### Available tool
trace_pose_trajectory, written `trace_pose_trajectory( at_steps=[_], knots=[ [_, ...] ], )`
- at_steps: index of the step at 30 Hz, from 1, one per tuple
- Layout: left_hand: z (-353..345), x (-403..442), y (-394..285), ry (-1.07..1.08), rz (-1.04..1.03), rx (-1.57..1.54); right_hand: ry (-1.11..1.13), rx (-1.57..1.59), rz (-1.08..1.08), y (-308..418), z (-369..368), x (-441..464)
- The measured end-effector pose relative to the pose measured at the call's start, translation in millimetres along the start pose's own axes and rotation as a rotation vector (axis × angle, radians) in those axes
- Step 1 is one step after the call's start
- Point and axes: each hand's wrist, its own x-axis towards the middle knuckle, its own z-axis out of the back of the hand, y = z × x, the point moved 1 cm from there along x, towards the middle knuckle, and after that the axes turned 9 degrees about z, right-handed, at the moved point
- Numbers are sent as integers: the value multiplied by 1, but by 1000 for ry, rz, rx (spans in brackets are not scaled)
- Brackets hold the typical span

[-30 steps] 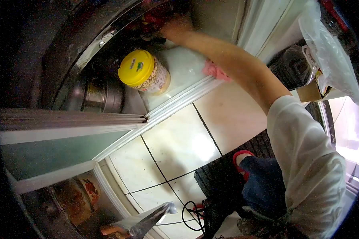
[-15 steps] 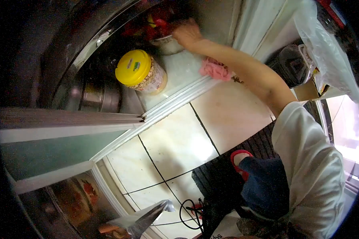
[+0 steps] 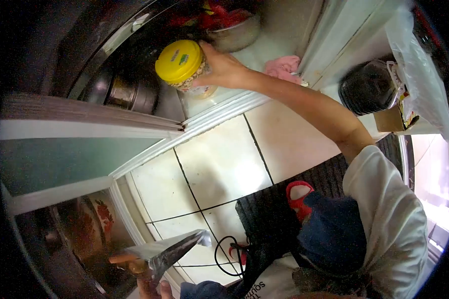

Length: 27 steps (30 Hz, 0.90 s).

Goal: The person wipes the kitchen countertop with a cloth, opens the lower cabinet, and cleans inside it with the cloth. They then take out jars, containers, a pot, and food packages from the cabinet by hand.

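My right hand (image 3: pixel 222 69) is wrapped round the side of a clear plastic jar (image 3: pixel 203 91) with a yellow lid (image 3: pixel 179 61); its contents look like small beige pieces. The jar stands on the white cupboard floor. Just behind my hand sits a bowl (image 3: pixel 237 36) with red packets in it. At the bottom left, my left hand (image 3: pixel 147 281) is closed on a silver foil bag (image 3: pixel 172 251), its shiny end pointing out over the floor tiles. Part of that hand lies beyond the lower edge of view.
Metal pots (image 3: pixel 129 94) stand left of the jar. A pink cloth (image 3: pixel 283 67) lies by the cupboard sill. An open cupboard door (image 3: pixel 85 162) juts out at left. Black containers (image 3: pixel 366 87) and a plastic bag (image 3: pixel 421 74) are at right. A dark mat (image 3: pixel 264 214) covers some tiles.
My right hand has moved from the bowl with red packets to the yellow-lidded jar and closed round it. More of my left hand shows below the foil bag.
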Motion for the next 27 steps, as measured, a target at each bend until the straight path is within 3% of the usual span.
trace_pose_trajectory(
  at_steps=[2, 4, 6, 8, 10, 14, 15, 18, 21, 25, 27],
  knots=[
    [0, -1, -4, -2, 8, 4, -78, 0, 83, 13, -15, 8],
    [2, -2, -1, 4, 21, -2, -158, -586, 203, 36, -21, 15],
    [6, -2, 6, 18, 90, 9, -49, -530, 178, 41, -28, 32],
    [3, 1, 4, 38, 85, 1, 147, -679, 113, 39, -35, 56],
    [2, 3, 4, 25, 26, -41, 261, -611, 96, 34, -38, 79],
    [11, 3, 10, 72, 57, -2, 558, -606, -146, 37, -55, 98],
    [11, 3, 10, 63, 69, -17, 551, -652, -105, 33, -59, 95],
    [13, 3, 11, 57, 75, -35, 793, -604, -243, 23, -61, 107],
    [19, 4, 20, 49, 68, -51, 602, -656, -174, 24, -62, 98],
    [26, 1, 31, 35, 71, -74, 228, -1021, -45, 62, -49, 72],
    [27, -1, 33, 20, 63, -82, 409, -588, 33, 54, -32, 78]
  ],
)
